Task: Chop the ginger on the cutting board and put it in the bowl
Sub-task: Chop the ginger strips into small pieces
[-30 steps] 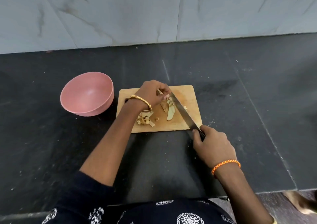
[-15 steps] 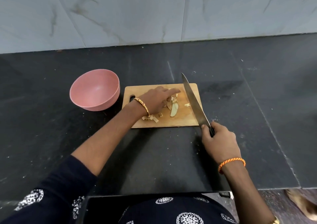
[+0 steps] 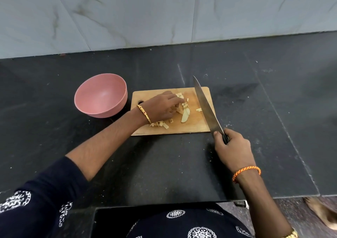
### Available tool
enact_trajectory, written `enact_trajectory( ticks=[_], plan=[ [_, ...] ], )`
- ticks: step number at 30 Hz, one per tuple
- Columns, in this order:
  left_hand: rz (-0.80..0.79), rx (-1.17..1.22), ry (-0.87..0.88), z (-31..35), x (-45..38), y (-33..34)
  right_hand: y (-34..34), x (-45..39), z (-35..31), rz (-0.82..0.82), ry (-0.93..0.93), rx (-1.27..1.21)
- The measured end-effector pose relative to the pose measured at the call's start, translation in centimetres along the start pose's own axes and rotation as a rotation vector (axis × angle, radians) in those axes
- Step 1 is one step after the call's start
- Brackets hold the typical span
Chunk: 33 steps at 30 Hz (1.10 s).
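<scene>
A wooden cutting board (image 3: 193, 127) lies on the black counter with pale ginger slices (image 3: 185, 114) and small chopped bits (image 3: 163, 124) on it. My left hand (image 3: 163, 107) rests over the ginger pile, its fingers curled down onto the pieces. My right hand (image 3: 232, 147) grips the black handle of a large knife (image 3: 205, 104). The blade is lifted over the board's right edge, pointing away from me, apart from the ginger. A pink bowl (image 3: 83, 102) stands left of the board and looks to hold nothing.
The black stone counter (image 3: 255, 101) runs back to a grey marbled wall (image 3: 164, 13). Its front edge lies close to my body, and a bare foot (image 3: 322, 213) shows on the floor at the lower right.
The knife has left the ginger and swung right to the board's edge. My left hand has spread forward over the pieces. The view has shifted, so board and bowl sit further right.
</scene>
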<state>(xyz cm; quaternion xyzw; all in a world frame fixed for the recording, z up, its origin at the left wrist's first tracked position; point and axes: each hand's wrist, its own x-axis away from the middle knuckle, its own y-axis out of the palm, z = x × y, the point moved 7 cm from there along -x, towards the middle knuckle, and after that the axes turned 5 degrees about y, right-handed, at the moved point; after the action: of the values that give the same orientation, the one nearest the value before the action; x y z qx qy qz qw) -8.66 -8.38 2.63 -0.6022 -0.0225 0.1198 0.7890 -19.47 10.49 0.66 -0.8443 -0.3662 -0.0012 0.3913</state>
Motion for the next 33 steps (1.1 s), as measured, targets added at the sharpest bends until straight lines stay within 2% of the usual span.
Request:
enact_trajectory(
  ticks=[10, 14, 17, 19, 23, 28, 33],
  plan=[
    [-0.063, 0.014, -0.052, -0.6, -0.7, 1.3, 0.2, 0.0, 0.0, -0.013, -0.006, -0.023],
    [-0.032, 0.041, -0.051, -0.4, -1.1, 1.0, 0.0, -0.1, 0.0, -0.012, -0.005, -0.036],
    [0.085, -0.002, 0.140, 1.4, -0.4, 0.1, -0.3, -0.1, 0.3, 0.005, 0.005, -0.039],
    [0.080, -0.045, 0.279, 2.5, -0.1, 0.3, -0.4, -0.2, 0.4, 0.010, 0.010, -0.038],
    [-0.039, -0.047, 0.373, 3.1, -1.0, 0.8, -0.4, -0.1, 0.4, 0.000, 0.012, -0.041],
    [-0.154, -0.219, 0.501, 3.9, -1.6, 0.7, -0.6, 0.2, 0.2, -0.004, 0.020, -0.031],
    [-0.106, -0.368, 0.577, 4.3, -1.4, 1.1, -0.8, 0.5, 0.1, -0.001, 0.034, -0.014]
  ],
)
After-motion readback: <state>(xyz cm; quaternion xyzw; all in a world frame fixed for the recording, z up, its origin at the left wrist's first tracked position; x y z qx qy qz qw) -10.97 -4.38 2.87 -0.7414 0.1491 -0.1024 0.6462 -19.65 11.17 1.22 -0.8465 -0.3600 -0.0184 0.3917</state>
